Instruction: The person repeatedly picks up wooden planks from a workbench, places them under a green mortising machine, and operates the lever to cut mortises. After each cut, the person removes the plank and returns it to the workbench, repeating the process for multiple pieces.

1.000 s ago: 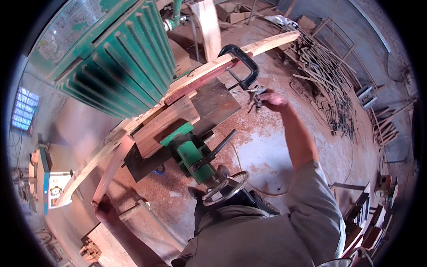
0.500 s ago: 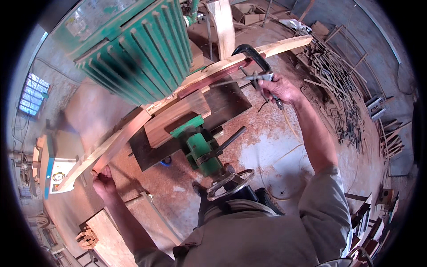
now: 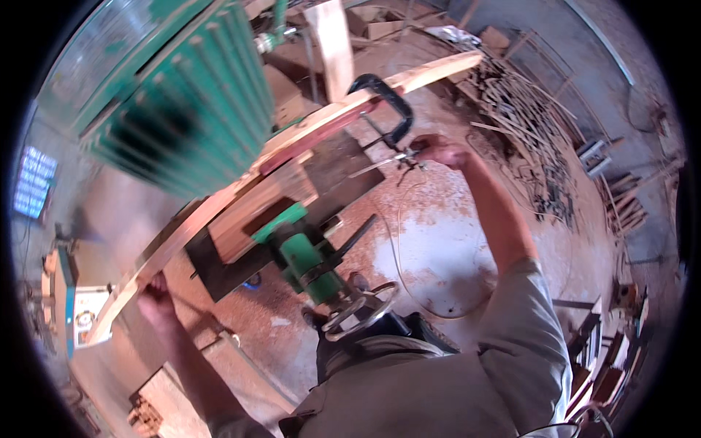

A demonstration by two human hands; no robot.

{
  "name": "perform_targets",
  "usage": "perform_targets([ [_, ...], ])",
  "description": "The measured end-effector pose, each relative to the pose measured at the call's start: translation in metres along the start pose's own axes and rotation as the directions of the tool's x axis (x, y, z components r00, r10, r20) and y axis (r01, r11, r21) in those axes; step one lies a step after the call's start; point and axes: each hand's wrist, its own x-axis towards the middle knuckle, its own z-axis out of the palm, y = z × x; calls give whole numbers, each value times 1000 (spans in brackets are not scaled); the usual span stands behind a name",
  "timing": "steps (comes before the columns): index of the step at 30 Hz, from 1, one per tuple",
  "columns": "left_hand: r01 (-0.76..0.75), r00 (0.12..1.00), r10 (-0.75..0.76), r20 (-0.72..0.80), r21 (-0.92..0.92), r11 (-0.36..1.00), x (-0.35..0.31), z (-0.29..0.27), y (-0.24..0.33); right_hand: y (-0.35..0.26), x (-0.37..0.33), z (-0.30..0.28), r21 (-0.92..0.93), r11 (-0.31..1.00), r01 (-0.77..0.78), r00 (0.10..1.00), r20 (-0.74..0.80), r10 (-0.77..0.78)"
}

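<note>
My left hand [image 3: 155, 298] is closed on the lower end of a curved wooden strip [image 3: 184, 232], which lies along the long curved beam [image 3: 431, 71]. My right hand [image 3: 444, 152] grips an air blow gun [image 3: 406, 158] with a thin nozzle pointing left; a pale hose [image 3: 400, 244] hangs below it. Just beyond that hand, a black C-clamp [image 3: 398, 109] is fixed over the beam and a reddish wood piece [image 3: 314, 148]. Between my hands, a flat wooden block [image 3: 266, 208] sits on a dark metal table, against a green machine vise [image 3: 299, 252].
A large ribbed green machine housing [image 3: 182, 109] overhangs the beam at upper left. A metal handwheel [image 3: 361, 310] stands close to my body. Wood offcuts [image 3: 526, 139] are heaped at right on the sawdust-strewn floor. A blue-edged cabinet [image 3: 73, 306] stands at far left.
The wooden strip in my left hand has swung up against the long beam. My right hand has drawn the blow gun lower, away from the clamp. The whole view has shifted slightly.
</note>
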Motion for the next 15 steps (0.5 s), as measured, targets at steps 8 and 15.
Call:
perform_targets([
  [8, 32, 999, -33, -21, -43, 999, 26, -67, -6, -8, -13, 17, 67, 998, -12, 995, -95, 19],
  [15, 130, 963, -146, -227, -87, 988, 39, -64, -37, 0, -25, 25, 152, 987, 50, 930, -369, 10],
])
